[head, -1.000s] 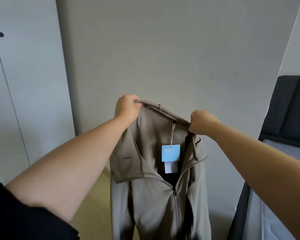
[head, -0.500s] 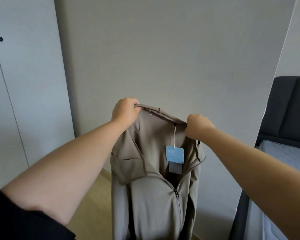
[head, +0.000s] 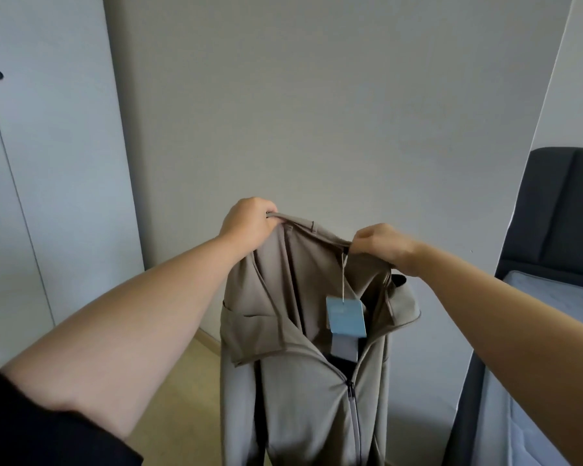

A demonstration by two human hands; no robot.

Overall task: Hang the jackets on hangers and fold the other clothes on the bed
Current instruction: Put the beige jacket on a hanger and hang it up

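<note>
I hold the beige jacket up in the air in front of the grey wall. My left hand grips the collar at its left end, my right hand pinches it near the blue tag. The bed is at the right.

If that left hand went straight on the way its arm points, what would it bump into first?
Apart from the taupe zip-up jacket it grips by the collar, the left hand seems to have only air ahead, then probably the plain grey wall; how far off is unclear.
</note>
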